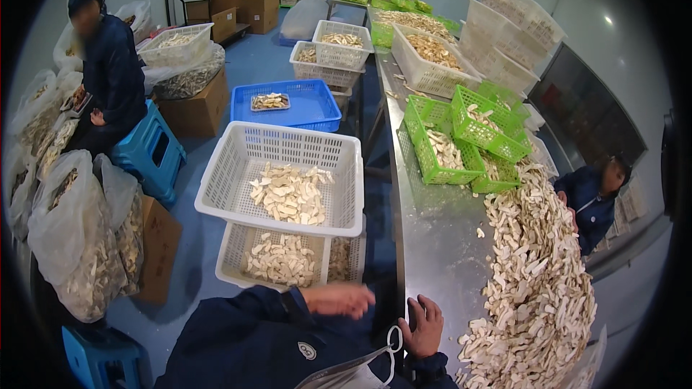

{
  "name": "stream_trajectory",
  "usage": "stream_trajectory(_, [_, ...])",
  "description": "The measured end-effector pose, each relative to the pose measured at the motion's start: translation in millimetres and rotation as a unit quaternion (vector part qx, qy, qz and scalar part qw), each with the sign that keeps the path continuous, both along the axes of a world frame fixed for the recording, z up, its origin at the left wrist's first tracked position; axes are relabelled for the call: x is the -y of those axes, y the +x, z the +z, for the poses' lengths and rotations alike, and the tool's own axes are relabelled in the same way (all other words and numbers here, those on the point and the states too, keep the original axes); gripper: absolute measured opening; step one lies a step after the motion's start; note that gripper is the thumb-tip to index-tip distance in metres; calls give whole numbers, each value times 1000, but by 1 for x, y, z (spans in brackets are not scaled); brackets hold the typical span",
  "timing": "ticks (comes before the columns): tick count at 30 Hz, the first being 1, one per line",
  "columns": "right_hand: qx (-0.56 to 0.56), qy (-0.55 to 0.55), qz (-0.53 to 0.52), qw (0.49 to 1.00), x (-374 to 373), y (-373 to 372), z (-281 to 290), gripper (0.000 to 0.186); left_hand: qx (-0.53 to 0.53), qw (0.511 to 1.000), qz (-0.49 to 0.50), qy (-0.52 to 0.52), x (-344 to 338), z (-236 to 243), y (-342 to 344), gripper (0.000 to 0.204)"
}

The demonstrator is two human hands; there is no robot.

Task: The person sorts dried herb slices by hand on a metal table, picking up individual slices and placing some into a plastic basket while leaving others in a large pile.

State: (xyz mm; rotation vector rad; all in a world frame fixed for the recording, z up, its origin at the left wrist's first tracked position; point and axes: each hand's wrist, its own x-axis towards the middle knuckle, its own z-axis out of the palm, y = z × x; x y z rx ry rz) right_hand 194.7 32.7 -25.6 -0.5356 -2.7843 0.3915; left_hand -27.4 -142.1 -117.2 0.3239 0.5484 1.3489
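My left hand (339,299) hangs in front of my body, just past the near edge of the lower white crate (229,266). Its fingers point right, loosely stretched and slightly blurred, with nothing visible in them. At the left edge of the steel table (440,238), my right hand (423,327) rests with bent, parted fingers and no object in it. A long heap of pale dried slices (537,266), like sliced mushrooms, lies to its right. Left of the table, an upper white crate (280,128) sits on the lower one; both hold some slices.
Green baskets (443,140) with slices stand on the table, beyond them a white crate (432,65). A blue tray (285,104) lies behind the crates. One person (108,79) sits at left by filled bags (79,238); another person (595,198) is across the table.
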Motion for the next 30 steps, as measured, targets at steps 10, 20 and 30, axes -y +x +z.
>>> stream_trajectory(10, [-7, -11, 10, 1000, 3, -5, 1, 54, 115, 988, -78, -60, 2, -34, 41, 37])
stream_trajectory(20, [-5, -8, 7, 1000, 5, -5, 3, 54, 92, 991, -70, -69, -1, -35, 44, 36])
stream_trajectory(30, [-18, 3, 14, 1000, 4, -4, 1, 54, 92, 991, -76, -65, -1, -30, 44, 37])
